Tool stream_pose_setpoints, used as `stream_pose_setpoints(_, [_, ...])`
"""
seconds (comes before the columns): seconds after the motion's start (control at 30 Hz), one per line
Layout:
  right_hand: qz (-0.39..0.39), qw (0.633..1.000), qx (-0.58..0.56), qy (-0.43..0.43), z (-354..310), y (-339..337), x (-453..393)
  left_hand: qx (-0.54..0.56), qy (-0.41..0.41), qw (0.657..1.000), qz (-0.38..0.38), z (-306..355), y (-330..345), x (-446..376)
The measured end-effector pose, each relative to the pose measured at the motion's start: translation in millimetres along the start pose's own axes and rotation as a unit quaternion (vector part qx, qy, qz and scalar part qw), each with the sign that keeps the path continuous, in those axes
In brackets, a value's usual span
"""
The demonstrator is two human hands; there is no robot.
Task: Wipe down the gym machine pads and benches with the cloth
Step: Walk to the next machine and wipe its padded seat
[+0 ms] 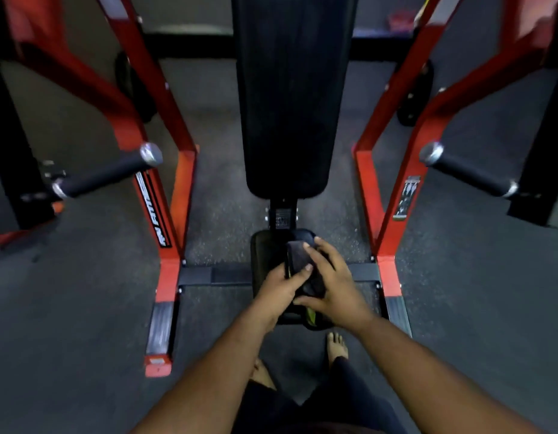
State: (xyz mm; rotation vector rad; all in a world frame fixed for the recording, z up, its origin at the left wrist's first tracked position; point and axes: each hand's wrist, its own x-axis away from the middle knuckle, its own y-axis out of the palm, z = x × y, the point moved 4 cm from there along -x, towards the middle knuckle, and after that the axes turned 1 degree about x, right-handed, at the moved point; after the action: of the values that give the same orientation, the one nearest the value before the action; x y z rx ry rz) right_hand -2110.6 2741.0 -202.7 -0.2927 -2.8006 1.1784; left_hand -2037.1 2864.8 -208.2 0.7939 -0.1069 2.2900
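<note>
A dark folded cloth (298,256) with a yellow-green edge lies between both my hands, just above the small black seat pad (265,249) of a red-framed gym machine. My left hand (279,291) grips the cloth from the left, thumb across its top. My right hand (332,278) holds it from the right, fingers curled over the far end. Behind the seat rises a long black back pad (294,95), tilted away from me.
Red frame legs (169,214) (382,208) stand on either side of the seat. Two black handles with chrome caps (108,173) (468,172) stick inward at left and right. A black crossbar (215,274) runs along the speckled rubber floor. My bare feet (336,344) are below.
</note>
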Motion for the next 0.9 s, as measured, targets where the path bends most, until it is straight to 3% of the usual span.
stream_pose_setpoints(0.17, [0.145,0.965,-0.186,0.118,-37,-59,-8,0.002,0.081,0.997,-0.003,76,-17,22])
stream_pose_setpoints(0.23, [0.146,0.934,-0.284,0.16,-48,-76,-15,-0.001,0.103,0.995,0.001,106,-21,26])
stream_pose_setpoints(0.4, [0.158,0.912,-0.347,0.153,-65,-104,-48,-0.053,0.159,0.985,0.038,169,-29,16])
stream_pose_setpoints(0.63, [0.146,0.908,-0.38,0.097,-86,-127,-119,-0.114,0.21,0.968,0.073,238,-43,-11])
stream_pose_setpoints(0.73, [0.181,0.912,-0.358,0.088,-88,-142,-151,-0.162,0.237,0.954,0.081,271,-52,-30])
stream_pose_setpoints(0.9, [0.266,0.916,-0.293,0.063,-85,-177,-195,-0.31,0.297,0.901,0.065,341,-60,-61])
